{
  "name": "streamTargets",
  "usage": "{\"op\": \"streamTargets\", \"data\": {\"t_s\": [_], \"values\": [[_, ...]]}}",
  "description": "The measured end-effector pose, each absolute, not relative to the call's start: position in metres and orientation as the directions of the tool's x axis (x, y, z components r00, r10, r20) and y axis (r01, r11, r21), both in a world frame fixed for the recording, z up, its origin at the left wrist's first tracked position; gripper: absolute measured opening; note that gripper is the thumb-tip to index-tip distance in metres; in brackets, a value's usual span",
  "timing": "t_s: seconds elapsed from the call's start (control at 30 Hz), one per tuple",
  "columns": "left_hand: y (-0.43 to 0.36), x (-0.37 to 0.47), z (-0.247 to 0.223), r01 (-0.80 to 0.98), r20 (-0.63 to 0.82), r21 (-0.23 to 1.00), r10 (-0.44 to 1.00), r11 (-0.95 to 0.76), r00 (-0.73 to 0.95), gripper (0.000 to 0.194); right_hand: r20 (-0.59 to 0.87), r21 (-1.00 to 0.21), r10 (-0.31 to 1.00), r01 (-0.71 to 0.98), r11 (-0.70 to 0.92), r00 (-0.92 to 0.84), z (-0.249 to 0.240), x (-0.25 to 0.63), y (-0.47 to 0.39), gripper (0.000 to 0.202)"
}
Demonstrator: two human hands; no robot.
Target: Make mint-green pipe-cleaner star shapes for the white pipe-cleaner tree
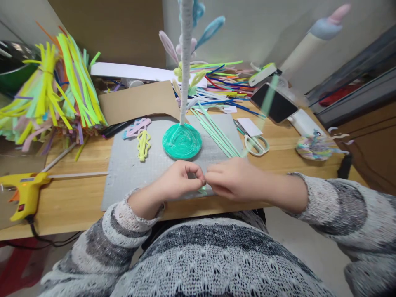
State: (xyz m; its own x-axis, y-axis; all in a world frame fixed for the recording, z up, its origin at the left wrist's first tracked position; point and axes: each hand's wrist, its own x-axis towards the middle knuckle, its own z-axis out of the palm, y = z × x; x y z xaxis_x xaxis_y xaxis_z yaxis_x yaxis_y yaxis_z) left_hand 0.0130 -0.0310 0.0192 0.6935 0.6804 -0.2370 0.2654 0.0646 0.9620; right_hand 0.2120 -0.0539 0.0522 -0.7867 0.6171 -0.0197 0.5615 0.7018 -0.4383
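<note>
My left hand (177,179) and my right hand (235,177) meet fingertip to fingertip over the front of the grey mat (130,181). Both are closed in a pinch on a mint-green pipe cleaner (268,101), whose blurred free length rises up and right from behind my right hand. A small bent green bit shows below the fingertips; the rest is hidden by my fingers. Just beyond stands a round teal base (182,141) with a white wrapped stem (185,62) bearing blue, pink and yellow loops. Loose mint pipe cleaners (216,130) lie on the mat.
Left are a yellow glue gun (29,187) with its cord and bundles of pipe cleaners (49,95). Zigzag yellow (143,146) and pink (139,127) pieces lie on the mat. Right are scissors (256,145), a phone (274,102) and a pastel fuzzy piece (314,147). Cardboard (139,101) lies behind.
</note>
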Motion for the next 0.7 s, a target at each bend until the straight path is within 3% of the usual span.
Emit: {"op": "streamTargets", "data": {"t_s": [0.07,0.1,0.2,0.3,0.4,0.5,0.6,0.7], "values": [[-0.032,0.014,0.02,0.325,-0.1,0.93,0.733,-0.17,0.673,0.01,-0.238,-0.635,0.759,0.689,0.35,-0.605,0.052,0.206,-0.054,0.015],[-0.033,0.015,0.02,0.35,-0.032,0.894,0.739,-0.279,0.673,0.011,-0.373,-0.684,0.77,0.714,0.149,-0.518,0.052,0.203,-0.053,0.018],[-0.034,0.016,0.02,0.397,0.11,0.764,0.709,-0.509,0.696,0.013,-0.679,-0.69,0.633,0.618,-0.378,-0.371,0.053,0.197,-0.049,0.02],[-0.035,0.016,0.019,0.402,0.178,0.68,0.67,-0.613,0.721,0.014,-0.77,-0.638,0.519,0.414,-0.65,-0.372,0.056,0.195,-0.046,0.017],[-0.036,0.016,0.019,0.402,0.188,0.688,0.684,-0.604,0.705,0.014,-0.759,-0.649,0.552,0.331,-0.685,-0.347,0.057,0.193,-0.047,0.016],[-0.036,0.018,0.021,0.392,0.158,0.756,0.728,-0.524,0.667,0.013,-0.697,-0.716,0.645,0.345,-0.607,-0.313,0.053,0.19,-0.051,0.016],[-0.035,0.017,0.023,0.368,0.073,0.845,0.764,-0.389,0.641,0.011,-0.531,-0.829,0.775,0.399,-0.391,-0.342,0.046,0.189,-0.055,0.018],[-0.034,0.015,0.023,0.32,-0.1,0.936,0.76,-0.147,0.642,0.01,-0.272,-0.892,0.844,0.451,-0.04,-0.463,0.04,0.193,-0.058,0.017]]}}
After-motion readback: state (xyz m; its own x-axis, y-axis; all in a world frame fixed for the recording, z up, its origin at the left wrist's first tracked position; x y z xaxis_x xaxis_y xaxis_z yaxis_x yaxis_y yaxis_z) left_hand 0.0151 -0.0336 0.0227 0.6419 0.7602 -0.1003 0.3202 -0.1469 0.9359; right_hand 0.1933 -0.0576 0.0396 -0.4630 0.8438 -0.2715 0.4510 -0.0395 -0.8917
